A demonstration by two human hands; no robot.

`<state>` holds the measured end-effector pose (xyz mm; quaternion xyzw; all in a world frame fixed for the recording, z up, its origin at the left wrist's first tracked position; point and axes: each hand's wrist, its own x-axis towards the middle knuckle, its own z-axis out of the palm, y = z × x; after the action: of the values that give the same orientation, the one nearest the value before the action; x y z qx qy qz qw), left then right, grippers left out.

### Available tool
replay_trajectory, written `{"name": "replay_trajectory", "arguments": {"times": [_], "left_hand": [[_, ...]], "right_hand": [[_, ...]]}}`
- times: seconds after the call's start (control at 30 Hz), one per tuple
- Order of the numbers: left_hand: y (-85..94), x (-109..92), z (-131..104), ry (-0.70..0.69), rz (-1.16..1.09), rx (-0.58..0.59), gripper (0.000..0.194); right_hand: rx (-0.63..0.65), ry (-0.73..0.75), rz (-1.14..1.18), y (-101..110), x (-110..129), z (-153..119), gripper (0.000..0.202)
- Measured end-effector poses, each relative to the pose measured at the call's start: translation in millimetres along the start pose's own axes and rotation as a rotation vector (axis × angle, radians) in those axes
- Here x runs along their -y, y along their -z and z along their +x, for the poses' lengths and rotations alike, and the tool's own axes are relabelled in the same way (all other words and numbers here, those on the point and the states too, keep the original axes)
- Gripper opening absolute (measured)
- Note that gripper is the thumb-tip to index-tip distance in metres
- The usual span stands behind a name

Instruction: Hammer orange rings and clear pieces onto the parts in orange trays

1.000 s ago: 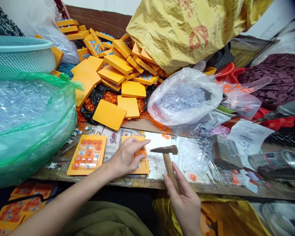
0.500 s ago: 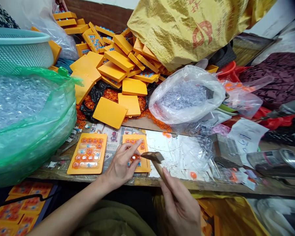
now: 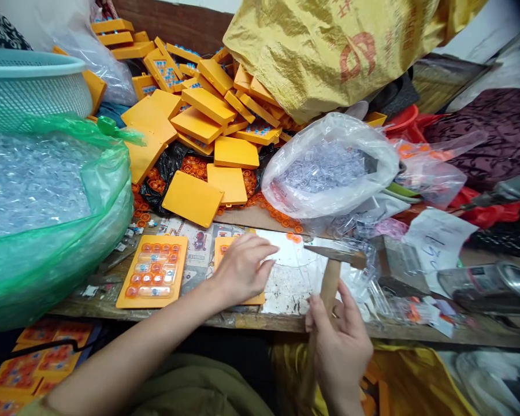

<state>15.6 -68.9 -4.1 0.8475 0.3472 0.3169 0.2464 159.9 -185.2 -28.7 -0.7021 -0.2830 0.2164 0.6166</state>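
Observation:
My right hand [image 3: 340,338] is wrapped round the wooden handle of a hammer [image 3: 330,278], whose metal head is raised above the white sheet, right of the panels. Above a yellow-orange plastic panel [image 3: 222,247] is my left hand [image 3: 245,268], thumb and fingers apart, with nothing visible between them. It hides most of that panel. To its left lies a second yellow-orange panel [image 3: 151,271], fitted with rows of round orange caps and longer clear covers.
Behind are a heap of yellow panels [image 3: 203,115] and loose orange rings [image 3: 195,167]. A green bag [image 3: 108,190] of clear pieces stands left, a white bag [image 3: 277,188] of them right. A clear jar [image 3: 481,286] lies on the bench's right side.
My left hand has moved right, off the caps it was touching, and its fingers have come apart. The hammer has swung away from the panel, up and to the right.

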Motion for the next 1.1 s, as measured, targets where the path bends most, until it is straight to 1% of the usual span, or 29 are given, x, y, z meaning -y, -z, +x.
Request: {"name": "replay_trajectory", "arguments": {"times": [0.07, 0.17, 0.23, 0.33, 0.47, 0.6, 0.67, 0.73, 0.8, 0.87, 0.9, 0.93, 0.97, 1.03, 1.1], "left_hand": [[-17.9, -1.1, 34.8, -0.020, 0.146, 0.285, 0.027], [-44.0, 1.4, 77.4, -0.014, 0.192, 0.402, 0.028], [-53.0, 4.3, 92.6, 0.016, 0.199, 0.431, 0.028], [-52.7, 9.1, 96.3, 0.072, 0.188, 0.491, 0.025], [-45.2, 12.7, 85.0, 0.104, 0.173, 0.545, 0.019], [-40.8, 9.0, 79.5, 0.107, 0.188, 0.530, 0.022], [-31.1, 6.6, 77.4, 0.109, 0.178, 0.494, 0.023], [-12.0, 6.3, 69.0, 0.110, 0.163, 0.427, 0.023], [13.7, 8.5, 49.7, 0.140, 0.109, 0.310, 0.023], [38.3, 12.3, 20.1, 0.244, -0.058, 0.123, 0.019], [47.7, 14.1, 3.3, 0.309, -0.119, 0.085, 0.018], [54.2, 15.7, -13.3, 0.358, -0.164, 0.074, 0.017], [57.7, 16.9, -28.8, 0.394, -0.195, 0.074, 0.017], [56.4, 18.4, -52.8, 0.456, -0.228, 0.098, 0.017], [48.8, 19.4, -65.9, 0.488, -0.238, 0.120, 0.017]], "right_hand": [[-0.043, -0.088, 0.167, -6.0, -0.7, 6.3, 0.070], [-0.051, -0.132, 0.245, -10.0, -2.2, 10.3, 0.074], [-0.025, -0.114, 0.239, -9.4, -3.7, 9.9, 0.071], [0.007, -0.081, 0.234, -6.7, -6.0, 8.1, 0.065], [0.000, -0.058, 0.226, -4.3, -7.1, 7.5, 0.066], [0.011, -0.053, 0.211, -5.0, -7.5, 9.1, 0.066], [0.014, -0.047, 0.204, -6.0, -7.7, 9.4, 0.067], [0.008, -0.030, 0.174, -6.1, -8.0, 8.0, 0.068], [0.013, -0.014, 0.099, -4.5, -8.9, 3.7, 0.066], [0.056, 0.018, -0.031, -1.3, -10.5, -3.4, 0.059], [0.093, 0.058, -0.105, 0.4, -11.4, -7.6, 0.054], [0.142, 0.121, -0.172, 1.8, -12.2, -12.0, 0.049], [0.202, 0.209, -0.225, 2.7, -12.7, -16.3, 0.043], [0.334, 0.415, -0.275, 2.6, -12.5, -23.2, 0.037], [0.446, 0.590, -0.287, 0.4, -11.1, -27.7, 0.044]]}}
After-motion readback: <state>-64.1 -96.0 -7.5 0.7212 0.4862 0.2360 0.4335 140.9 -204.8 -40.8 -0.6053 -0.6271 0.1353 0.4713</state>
